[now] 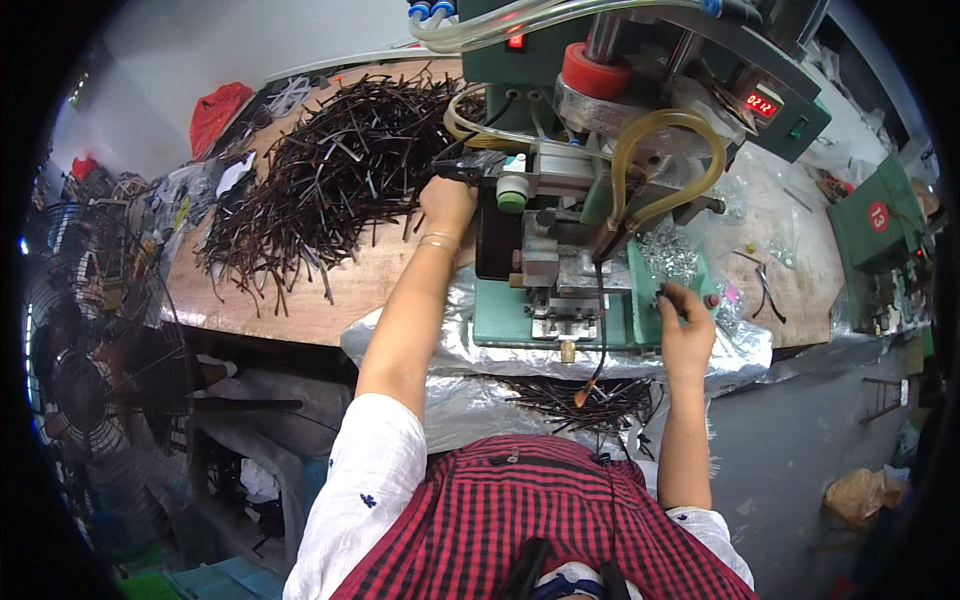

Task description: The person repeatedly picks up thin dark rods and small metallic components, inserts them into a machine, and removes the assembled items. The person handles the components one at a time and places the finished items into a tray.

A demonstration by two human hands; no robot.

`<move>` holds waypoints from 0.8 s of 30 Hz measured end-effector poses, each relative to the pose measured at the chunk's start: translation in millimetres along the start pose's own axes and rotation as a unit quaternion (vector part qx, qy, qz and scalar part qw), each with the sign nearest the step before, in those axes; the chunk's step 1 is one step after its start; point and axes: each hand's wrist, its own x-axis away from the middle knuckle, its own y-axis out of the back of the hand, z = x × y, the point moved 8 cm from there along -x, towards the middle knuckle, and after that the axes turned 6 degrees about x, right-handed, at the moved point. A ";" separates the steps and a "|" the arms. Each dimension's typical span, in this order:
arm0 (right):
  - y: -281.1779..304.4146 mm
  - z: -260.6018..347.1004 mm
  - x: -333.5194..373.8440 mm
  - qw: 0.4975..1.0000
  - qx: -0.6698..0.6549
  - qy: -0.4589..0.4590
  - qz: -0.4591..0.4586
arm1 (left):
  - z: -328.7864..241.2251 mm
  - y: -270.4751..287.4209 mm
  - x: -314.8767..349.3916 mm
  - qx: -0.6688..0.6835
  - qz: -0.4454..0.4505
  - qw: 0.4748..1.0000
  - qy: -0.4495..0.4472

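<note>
I read the thin dark strips (330,170) as the thing in hand: a big loose heap of them lies on the tabletop (340,290) just left of my left fingers, and a second small bunch (580,400) lies on the silver sheet (450,350) below the machine, between my two forearms. My left hand (447,203) is up against the left side of the green machine (570,250), fingers curled in toward its dark front; I cannot tell whether they hold a strip, since the machine body hides the tips. My right hand (686,322) is pinched nearly closed at the machine's right edge, seemingly on something tiny, just below the pile of small shiny metal bits (668,255).

The risk I see is my left fingers sitting so close to the moving head above them: a slip there could nip them. The yellow hose (665,150) loops just above my right fingers and might snag a wrist. Strips at the heap's near edge could slide off the tabletop if brushed.
</note>
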 end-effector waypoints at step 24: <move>-45.0 119.2 -6.9 0.930 -0.364 0.032 0.030 | -108.9 253.0 117.4 0.719 -0.064 0.666 -0.187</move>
